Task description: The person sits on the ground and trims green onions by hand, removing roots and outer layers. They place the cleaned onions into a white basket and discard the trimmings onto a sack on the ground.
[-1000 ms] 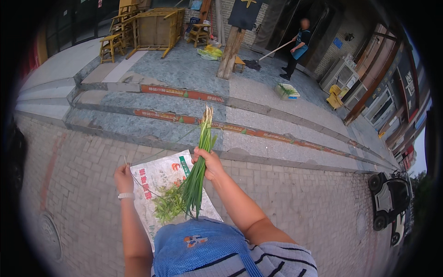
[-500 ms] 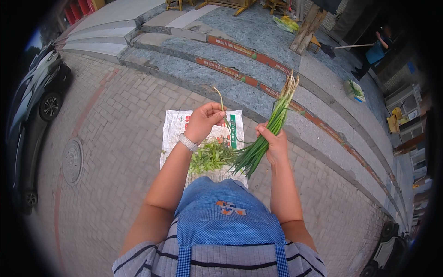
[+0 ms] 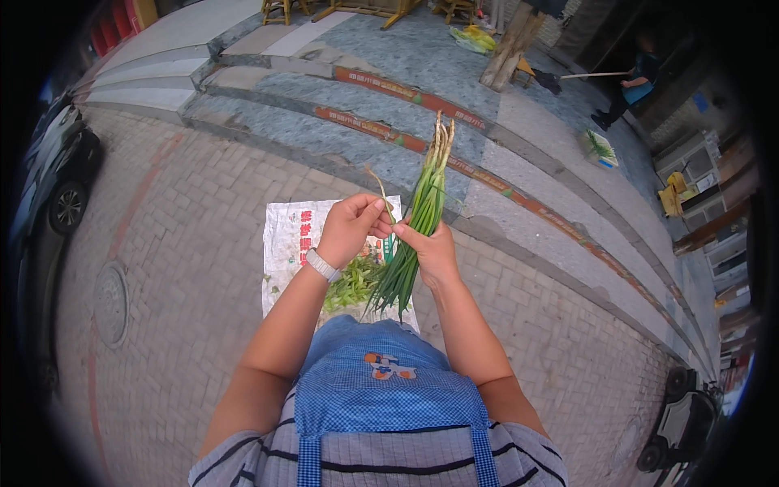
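My right hand (image 3: 430,247) is closed round a bunch of green onions (image 3: 428,191), its pale root ends pointing up and away, its dark green tops hanging toward my apron. Between the thumb and fingers of my left hand (image 3: 355,227) is a single thin green onion (image 3: 380,188), whose root end sticks up. The two hands are close together, and my right thumb reaches toward the single stalk; whether it touches is hard to tell. Below them a white printed sack (image 3: 280,235) lies on the paving, bearing a heap of loose green leaves and trimmings (image 3: 355,284).
Stone steps (image 3: 284,130) rise ahead. A parked car (image 3: 69,178) stands at left, near a manhole cover (image 3: 111,302). On the upper level are a wooden post (image 3: 511,53), a box of greens (image 3: 601,148) and a person (image 3: 641,81) with a long-handled mop.
My right hand has brought the bunch left and nearer my left hand, and the bunch stands more upright. My view has shifted a little to the right.
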Tool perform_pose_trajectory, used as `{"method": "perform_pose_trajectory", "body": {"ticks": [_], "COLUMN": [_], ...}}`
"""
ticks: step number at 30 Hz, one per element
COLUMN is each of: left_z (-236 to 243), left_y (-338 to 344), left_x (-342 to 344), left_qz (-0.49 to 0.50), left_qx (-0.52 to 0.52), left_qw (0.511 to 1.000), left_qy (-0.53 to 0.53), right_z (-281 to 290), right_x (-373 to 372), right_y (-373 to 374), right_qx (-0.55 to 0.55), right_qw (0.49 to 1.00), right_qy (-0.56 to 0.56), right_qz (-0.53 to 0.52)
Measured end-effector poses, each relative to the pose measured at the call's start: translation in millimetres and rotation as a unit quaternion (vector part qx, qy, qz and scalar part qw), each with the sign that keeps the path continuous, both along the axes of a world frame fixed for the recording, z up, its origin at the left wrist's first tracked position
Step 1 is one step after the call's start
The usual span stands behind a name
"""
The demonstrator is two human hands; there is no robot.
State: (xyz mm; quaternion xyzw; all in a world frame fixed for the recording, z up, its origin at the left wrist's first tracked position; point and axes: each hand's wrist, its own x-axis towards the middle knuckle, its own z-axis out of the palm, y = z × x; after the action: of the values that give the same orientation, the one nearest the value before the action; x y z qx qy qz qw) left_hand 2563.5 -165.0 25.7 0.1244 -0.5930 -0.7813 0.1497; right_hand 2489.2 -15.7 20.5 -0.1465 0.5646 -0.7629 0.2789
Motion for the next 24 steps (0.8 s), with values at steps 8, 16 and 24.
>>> {"method": "perform_pose_trajectory", "body": {"ticks": [8,16,24], "left_z": [3,9,2], "left_y": [-2,-14,-24], "left_x": [-2,-2,-2], "left_qz": [-0.02,-0.071,-0.101], "left_qx": [-0.054,-0.095,-0.132], "left_qw": [0.998,0.993,0.986], "left_qy": [0.018,0.018,-0.009], "right_z": [2,-1,-8], "right_x": [-3,-10,-7], "right_y": [1,-3,-13], "right_qx": [-0.008,0.012,0.0], "right_qw": [1.0,0.998,0.999], "right_qy": [-0.018,0.002,0.031], "right_qz": [0.019,0.053,0.009]}}
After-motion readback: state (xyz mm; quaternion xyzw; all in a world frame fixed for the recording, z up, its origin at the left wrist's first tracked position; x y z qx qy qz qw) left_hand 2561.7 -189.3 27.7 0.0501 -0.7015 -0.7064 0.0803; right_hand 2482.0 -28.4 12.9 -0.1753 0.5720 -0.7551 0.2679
